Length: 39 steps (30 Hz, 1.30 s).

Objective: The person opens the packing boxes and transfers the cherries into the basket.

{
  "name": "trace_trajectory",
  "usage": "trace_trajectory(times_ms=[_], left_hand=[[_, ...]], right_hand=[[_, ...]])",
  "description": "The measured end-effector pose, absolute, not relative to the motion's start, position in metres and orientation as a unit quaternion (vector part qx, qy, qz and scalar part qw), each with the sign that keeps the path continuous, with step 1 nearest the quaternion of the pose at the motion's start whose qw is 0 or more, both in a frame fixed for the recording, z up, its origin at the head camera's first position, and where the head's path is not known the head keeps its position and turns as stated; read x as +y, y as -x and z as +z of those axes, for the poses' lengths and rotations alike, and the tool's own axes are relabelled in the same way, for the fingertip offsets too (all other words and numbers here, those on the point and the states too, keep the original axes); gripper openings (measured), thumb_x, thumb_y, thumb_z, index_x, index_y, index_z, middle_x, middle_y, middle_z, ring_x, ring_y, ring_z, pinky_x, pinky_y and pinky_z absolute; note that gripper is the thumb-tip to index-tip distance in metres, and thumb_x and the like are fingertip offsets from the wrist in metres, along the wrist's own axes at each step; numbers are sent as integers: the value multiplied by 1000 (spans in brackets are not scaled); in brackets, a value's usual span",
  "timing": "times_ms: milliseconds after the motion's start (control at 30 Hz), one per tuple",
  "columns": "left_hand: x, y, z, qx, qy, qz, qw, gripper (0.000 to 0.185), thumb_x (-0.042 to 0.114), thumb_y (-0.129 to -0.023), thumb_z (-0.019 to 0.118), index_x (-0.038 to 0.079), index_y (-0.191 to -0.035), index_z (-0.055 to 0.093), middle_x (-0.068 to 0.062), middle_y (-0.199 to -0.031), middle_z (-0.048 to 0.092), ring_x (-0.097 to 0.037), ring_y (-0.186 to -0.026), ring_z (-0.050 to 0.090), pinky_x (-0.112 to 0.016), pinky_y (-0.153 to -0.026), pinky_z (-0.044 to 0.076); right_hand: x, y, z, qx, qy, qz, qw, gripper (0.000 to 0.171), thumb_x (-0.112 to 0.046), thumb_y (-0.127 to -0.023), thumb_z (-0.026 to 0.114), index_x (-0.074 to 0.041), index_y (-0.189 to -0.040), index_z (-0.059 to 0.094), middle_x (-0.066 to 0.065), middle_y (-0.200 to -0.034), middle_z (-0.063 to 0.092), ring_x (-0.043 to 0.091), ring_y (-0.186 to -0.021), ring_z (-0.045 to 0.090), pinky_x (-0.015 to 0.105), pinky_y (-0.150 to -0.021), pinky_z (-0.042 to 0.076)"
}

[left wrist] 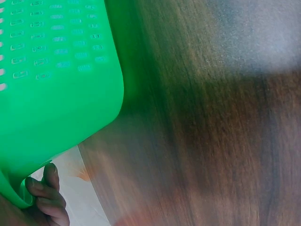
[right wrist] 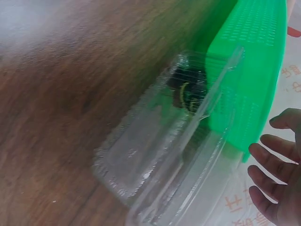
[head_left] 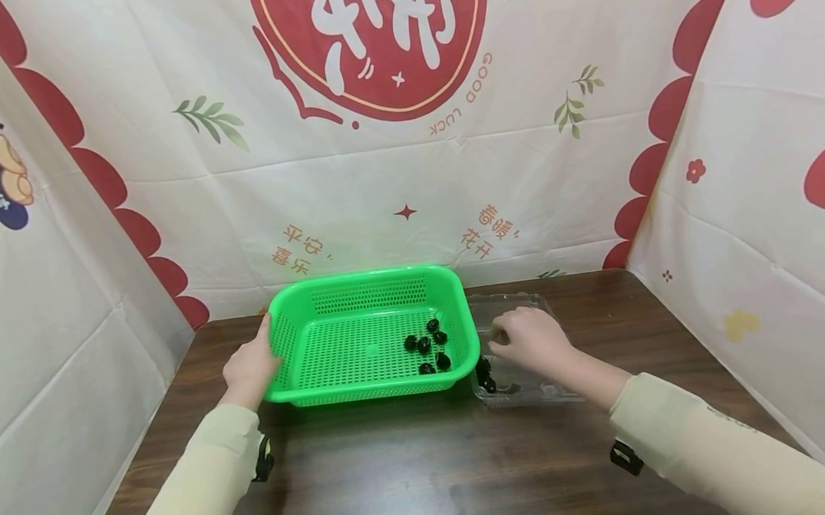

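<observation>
A green plastic basket (head_left: 347,352) stands on the table, with several dark, glossy cherries (head_left: 425,345) on the right of its perforated floor. My left hand (head_left: 251,366) grips its left rim; in the left wrist view, the fingers (left wrist: 51,200) curl around the rim. To the basket's right lies a clear plastic box (head_left: 525,383), where more dark cherries (right wrist: 193,87) sit at the end nearest the basket. Above this box is my right hand (head_left: 532,337). The right wrist view shows its fingers (right wrist: 268,160) apart and loosely bent, with nothing between them.
Brown wood-grain table (head_left: 394,473) extends in front of the basket and box. A white printed cloth (head_left: 381,182) hangs behind the table and along both sides. The clear box's raised lid or side wall (right wrist: 207,103) stands up in the right wrist view.
</observation>
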State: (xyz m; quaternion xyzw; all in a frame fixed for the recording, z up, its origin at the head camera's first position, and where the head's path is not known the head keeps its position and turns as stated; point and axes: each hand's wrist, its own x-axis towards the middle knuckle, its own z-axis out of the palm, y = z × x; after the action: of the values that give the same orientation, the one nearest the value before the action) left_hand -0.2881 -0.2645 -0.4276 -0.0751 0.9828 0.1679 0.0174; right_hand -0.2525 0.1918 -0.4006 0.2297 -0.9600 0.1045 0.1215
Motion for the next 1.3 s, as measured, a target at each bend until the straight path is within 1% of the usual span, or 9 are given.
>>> trace_trajectory(times_ms=[100, 267, 500, 667, 767, 867, 1067, 1300], left_hand=[[-265, 288, -429, 982, 74, 170, 19, 88, 14, -89, 61, 18, -158, 6, -16, -79, 61, -29, -68, 55, -42, -54, 41], [-266, 288, -430, 983, 74, 170, 20, 88, 14, -89, 61, 19, -158, 6, -16, -80, 62, -29, -69, 55, -42, -54, 42], [-266, 288, -428, 982, 75, 169, 22, 88, 14, -90, 62, 18, -158, 6, -16, -81, 62, -29, -69, 55, -42, -54, 42], [-266, 288, -428, 982, 77, 171, 23, 88, 14, -90, 61, 18, -158, 6, -18, -84, 63, -29, -71, 56, -43, -54, 42], [-266, 288, -428, 983, 76, 169, 18, 87, 14, -89, 61, 18, -158, 8, -20, -87, 64, -30, -72, 57, -43, -54, 42], [-266, 289, -429, 983, 75, 167, 16, 87, 15, -89, 61, 18, -158, 8, -21, -89, 64, -30, -73, 57, -43, -55, 43], [-265, 289, -428, 982, 78, 170, 18, 87, 14, -90, 62, 18, -158, 8, -19, -87, 63, -30, -72, 57, -43, -55, 43], [-266, 290, -430, 982, 78, 171, 16, 87, 15, -89, 62, 18, -158, 8, -19, -87, 63, -30, -72, 57, -43, -55, 42]], right_hand=[[195, 252, -405, -962, -226, 104, 109, 4, -18, -81, 71, -16, -78, 71, -10, -69, 62, 14, -68, 57, 35, -63, 48], [198, 249, -411, -967, -219, 98, 89, 10, -20, -80, 72, -19, -72, 66, -12, -63, 56, 11, -62, 53, 33, -59, 46], [202, 247, -418, -971, -211, 87, 67, 9, -21, -80, 73, -16, -75, 67, -10, -63, 56, 9, -56, 47, 30, -53, 43], [205, 245, -422, -972, -213, 79, 60, 10, -19, -79, 70, -16, -71, 65, -10, -59, 52, 10, -53, 43, 30, -51, 39], [207, 244, -426, -973, -215, 68, 53, 9, -20, -77, 69, -17, -70, 64, -11, -59, 52, 9, -53, 43, 31, -52, 40], [208, 244, -428, -976, -205, 65, 31, 10, -22, -76, 69, -17, -70, 64, -10, -59, 52, 10, -53, 44, 32, -52, 41], [208, 244, -431, -981, -177, 74, -22, 16, -24, -78, 68, -18, -66, 59, -8, -57, 50, 12, -52, 45, 32, -49, 37], [207, 244, -435, -981, -176, 73, -40, 20, -24, -79, 68, -17, -64, 57, -8, -56, 50, 12, -52, 44, 32, -49, 36]])
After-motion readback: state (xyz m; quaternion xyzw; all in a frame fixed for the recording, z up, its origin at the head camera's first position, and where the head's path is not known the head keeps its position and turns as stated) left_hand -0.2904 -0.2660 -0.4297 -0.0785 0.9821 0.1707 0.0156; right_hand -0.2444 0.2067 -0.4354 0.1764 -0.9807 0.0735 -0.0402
